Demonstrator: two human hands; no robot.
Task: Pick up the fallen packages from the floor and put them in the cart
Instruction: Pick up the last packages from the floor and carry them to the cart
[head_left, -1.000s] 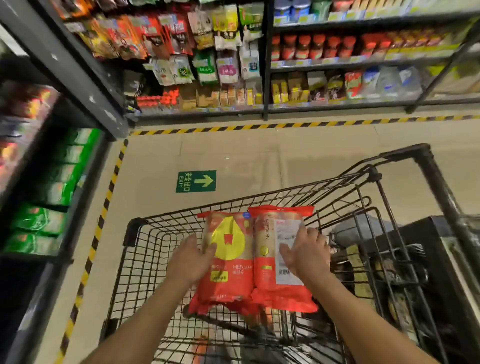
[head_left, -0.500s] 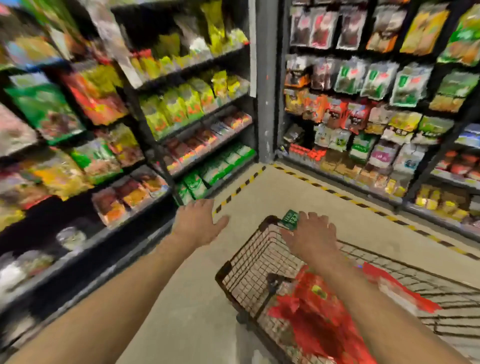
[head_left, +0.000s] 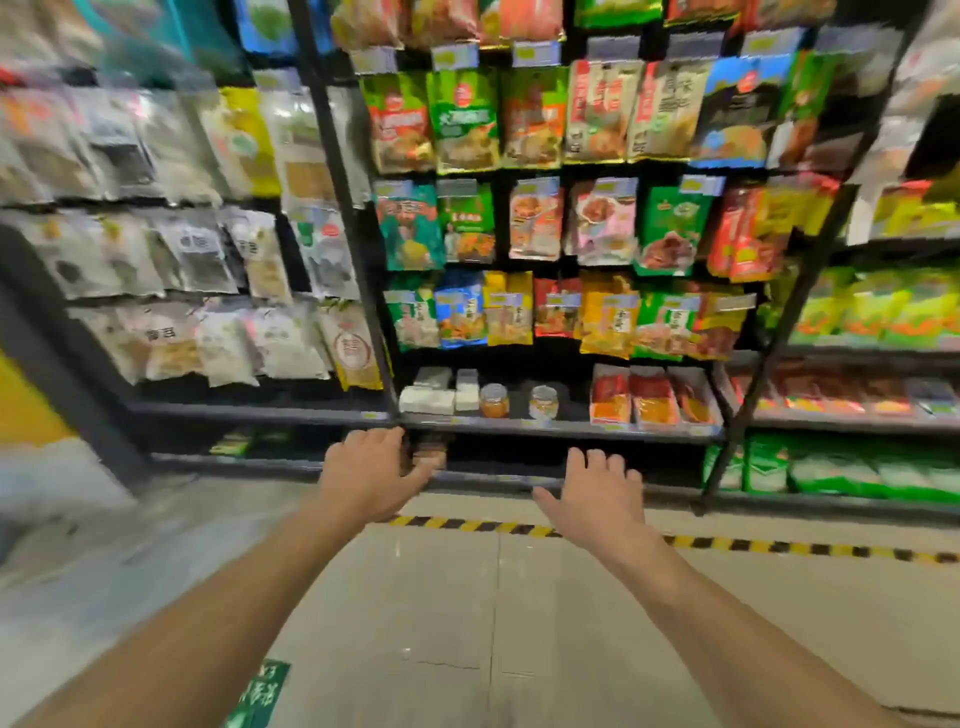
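Note:
My left hand (head_left: 371, 470) and my right hand (head_left: 597, 493) are stretched out in front of me, palms down, fingers apart, holding nothing. They hover over the tiled floor (head_left: 467, 613) in front of the bottom shelf. The cart and the red packages are out of view. No fallen package shows on the floor in this blurred frame.
Dark store shelving (head_left: 545, 428) full of hanging snack bags faces me, with jars and boxes on a low shelf. A yellow-black hazard stripe (head_left: 727, 543) runs along the shelf's foot. A green exit floor sticker (head_left: 262, 693) lies near my left arm.
Both hands let go of the two red packages into the cart. My view then swung left, away from the cart, to face the shelves; both hands are now empty and spread.

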